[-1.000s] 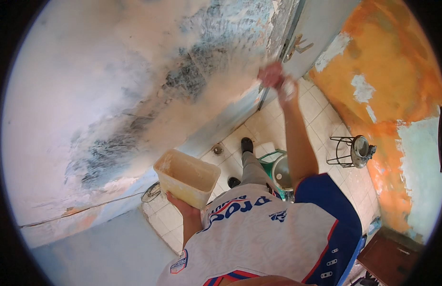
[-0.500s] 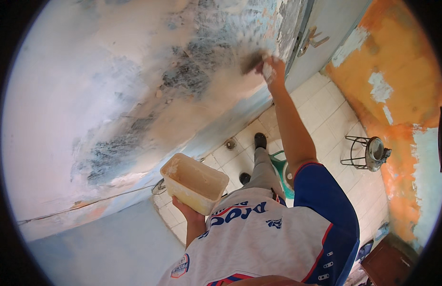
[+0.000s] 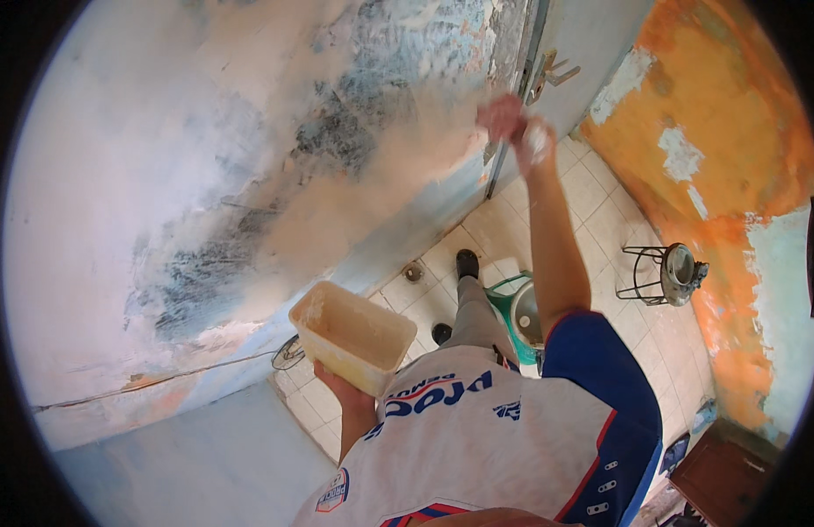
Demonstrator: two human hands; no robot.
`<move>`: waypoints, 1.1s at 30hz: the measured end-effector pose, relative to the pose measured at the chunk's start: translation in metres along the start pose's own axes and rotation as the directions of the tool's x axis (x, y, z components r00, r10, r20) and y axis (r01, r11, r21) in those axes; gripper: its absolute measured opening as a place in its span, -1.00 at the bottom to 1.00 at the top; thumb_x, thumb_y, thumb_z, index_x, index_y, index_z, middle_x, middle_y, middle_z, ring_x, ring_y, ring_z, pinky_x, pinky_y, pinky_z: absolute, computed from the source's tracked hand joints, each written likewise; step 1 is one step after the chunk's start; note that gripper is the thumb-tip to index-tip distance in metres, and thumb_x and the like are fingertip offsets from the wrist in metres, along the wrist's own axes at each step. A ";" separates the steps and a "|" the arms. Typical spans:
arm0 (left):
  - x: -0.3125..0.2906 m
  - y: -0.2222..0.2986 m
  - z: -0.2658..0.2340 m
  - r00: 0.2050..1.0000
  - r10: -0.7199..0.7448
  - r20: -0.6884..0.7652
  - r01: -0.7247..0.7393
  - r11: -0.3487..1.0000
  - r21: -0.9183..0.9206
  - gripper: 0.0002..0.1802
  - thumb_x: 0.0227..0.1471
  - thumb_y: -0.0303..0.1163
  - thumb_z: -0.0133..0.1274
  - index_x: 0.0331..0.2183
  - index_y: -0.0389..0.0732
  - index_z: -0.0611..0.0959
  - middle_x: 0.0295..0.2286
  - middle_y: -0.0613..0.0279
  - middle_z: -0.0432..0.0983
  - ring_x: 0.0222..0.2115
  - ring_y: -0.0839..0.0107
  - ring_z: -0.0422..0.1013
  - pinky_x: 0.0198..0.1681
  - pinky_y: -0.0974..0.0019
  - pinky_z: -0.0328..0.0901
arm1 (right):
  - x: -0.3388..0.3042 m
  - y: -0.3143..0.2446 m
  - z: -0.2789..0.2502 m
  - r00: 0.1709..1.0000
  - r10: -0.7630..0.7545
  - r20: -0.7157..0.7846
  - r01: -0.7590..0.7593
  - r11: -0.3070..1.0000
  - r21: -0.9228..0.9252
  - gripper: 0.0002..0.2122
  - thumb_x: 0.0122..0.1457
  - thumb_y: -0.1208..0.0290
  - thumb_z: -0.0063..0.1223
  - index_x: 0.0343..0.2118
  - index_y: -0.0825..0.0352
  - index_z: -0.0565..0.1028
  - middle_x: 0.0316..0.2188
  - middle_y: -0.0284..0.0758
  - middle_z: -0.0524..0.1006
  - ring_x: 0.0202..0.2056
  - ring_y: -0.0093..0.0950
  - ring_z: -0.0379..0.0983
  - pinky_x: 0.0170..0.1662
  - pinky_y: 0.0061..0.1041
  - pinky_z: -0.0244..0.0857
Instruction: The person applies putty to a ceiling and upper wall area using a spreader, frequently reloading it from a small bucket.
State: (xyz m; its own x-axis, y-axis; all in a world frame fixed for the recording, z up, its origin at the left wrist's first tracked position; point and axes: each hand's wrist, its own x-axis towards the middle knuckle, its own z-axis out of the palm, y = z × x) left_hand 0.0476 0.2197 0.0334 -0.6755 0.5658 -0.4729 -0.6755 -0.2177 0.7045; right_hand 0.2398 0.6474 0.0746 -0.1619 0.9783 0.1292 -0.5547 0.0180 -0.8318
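My left hand (image 3: pixel 344 386) grips a rectangular cream plastic tub (image 3: pixel 381 373) from below and the near side. The tub is tilted, its mouth facing up and its inside smeared with pale residue. My right hand (image 3: pixel 518 132), blurred and spotted white, is closed beside the wall's right edge near the door frame. It holds what looks like a putty knife, its blade smeared by motion. The wall (image 3: pixel 372 189) has beige, still-patchy coating over dark, scraped areas.
A grey door with a metal handle (image 3: pixel 556 75) stands at the upper right. A green-and-white round container (image 3: pixel 523 316) sits by my legs on pale floor tiles. A metal-framed stand (image 3: pixel 648 274) is near the orange, peeling wall (image 3: pixel 714 132). A brown box-like piece (image 3: pixel 723 474) stands lower right.
My right hand has moved right and slightly down, off the dark wall patch toward the door frame. The tub stays in my left hand. The view has shifted slightly.
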 end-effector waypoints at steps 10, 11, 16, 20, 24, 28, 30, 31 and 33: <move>0.001 0.000 -0.028 0.988 -0.107 -0.115 0.100 0.993 -0.065 -0.24 0.20 0.26 -0.42 0.24 -0.02 0.21 0.18 0.22 0.21 0.18 0.17 0.19 0.21 0.10 0.19 | 0.022 0.226 -0.134 0.983 0.168 -0.075 -0.172 0.983 -0.061 -0.72 0.19 0.22 0.06 -0.40 0.40 0.48 -0.57 -0.19 0.51 -0.59 -0.30 0.46 -0.49 -0.38 0.39; 0.003 0.001 -0.022 0.989 -0.107 -0.100 0.102 0.993 -0.053 -0.26 0.21 0.25 -0.41 0.23 0.00 0.22 0.18 0.23 0.21 0.17 0.18 0.19 0.21 0.11 0.20 | 0.052 0.210 -0.120 0.999 0.018 -0.050 -0.031 0.960 -0.278 -0.74 0.20 0.20 0.08 -0.44 0.32 0.46 -0.62 -0.29 0.48 -0.68 -0.46 0.39 -0.55 -0.54 0.34; 0.001 0.005 0.017 0.998 -0.035 -0.058 0.042 0.992 0.120 -0.32 0.21 0.23 -0.39 0.20 0.04 0.26 0.14 0.29 0.24 0.16 0.22 0.22 0.17 0.13 0.24 | 0.098 0.027 0.029 0.985 -0.174 0.004 0.162 0.913 -0.373 -0.68 0.23 0.19 0.07 -0.47 0.39 0.55 -0.70 -0.35 0.45 -0.64 -0.56 0.36 -0.56 -0.54 0.26; 0.007 0.008 0.033 0.996 -0.089 0.029 0.088 0.995 0.042 -0.32 0.22 0.20 -0.40 0.17 -0.02 0.31 0.11 0.24 0.29 0.14 0.20 0.24 0.15 0.12 0.27 | 0.100 -0.112 0.101 0.908 -0.280 0.311 0.339 0.928 -0.157 -0.73 0.31 0.33 -0.14 -0.43 0.40 0.49 -0.57 -0.27 0.53 -0.53 -0.43 0.47 -0.42 -0.48 0.38; 0.018 -0.001 0.039 0.983 -0.067 0.171 0.074 0.997 -0.035 -0.31 0.20 0.18 -0.39 0.16 -0.08 0.33 0.09 0.18 0.32 0.10 0.16 0.28 0.14 0.10 0.28 | 0.074 -0.175 0.125 0.923 -0.346 0.168 0.324 0.935 0.142 -0.73 0.28 0.40 -0.16 -0.47 0.43 0.52 -0.59 -0.27 0.52 -0.53 -0.44 0.49 -0.44 -0.51 0.38; 0.022 -0.006 0.044 0.995 -0.097 -0.006 0.096 0.994 -0.057 -0.28 0.19 0.19 -0.39 0.17 -0.09 0.32 0.11 0.17 0.31 0.09 0.13 0.29 0.14 0.06 0.27 | 0.078 -0.084 0.022 0.982 -0.163 -0.096 0.168 0.985 0.042 -0.71 0.33 0.24 -0.13 -0.29 0.40 0.48 -0.37 -0.16 0.56 -0.35 -0.38 0.51 -0.18 -0.38 0.41; 0.028 -0.010 0.041 0.995 -0.103 0.001 0.103 0.994 -0.043 -0.28 0.19 0.20 -0.40 0.17 -0.09 0.32 0.12 0.17 0.30 0.10 0.12 0.28 0.14 0.05 0.27 | 0.068 0.004 -0.067 0.989 -0.045 -0.144 0.046 0.999 0.001 -0.71 0.29 0.25 -0.12 -0.27 0.42 0.50 -0.36 -0.18 0.58 -0.38 -0.38 0.53 -0.29 -0.39 0.42; 0.032 -0.011 0.038 0.993 -0.118 0.031 0.119 0.992 -0.045 -0.27 0.19 0.20 -0.40 0.18 -0.08 0.31 0.12 0.17 0.29 0.11 0.12 0.27 0.15 0.05 0.26 | 0.060 0.045 -0.104 0.993 -0.032 -0.110 0.032 0.999 -0.001 -0.70 0.28 0.28 -0.18 -0.38 0.41 0.52 -0.47 -0.19 0.59 -0.49 -0.42 0.52 -0.46 -0.45 0.34; 0.036 -0.015 0.026 0.988 -0.145 0.058 0.148 0.988 -0.048 -0.27 0.19 0.21 -0.41 0.19 -0.07 0.30 0.13 0.17 0.28 0.12 0.12 0.26 0.15 0.05 0.25 | 0.040 0.074 -0.095 0.963 0.181 -0.200 -0.214 0.964 -0.158 -0.66 0.27 0.32 -0.21 -0.60 0.34 0.47 -0.67 -0.20 0.53 -0.66 -0.45 0.44 -0.66 -0.56 0.05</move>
State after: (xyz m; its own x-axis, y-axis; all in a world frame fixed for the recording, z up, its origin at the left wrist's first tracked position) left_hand 0.0409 0.2642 0.0197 -0.5522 0.6366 -0.5384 -0.7813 -0.1696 0.6007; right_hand 0.2698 0.7073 -0.0328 -0.0934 0.9866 -0.1337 -0.3711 -0.1591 -0.9148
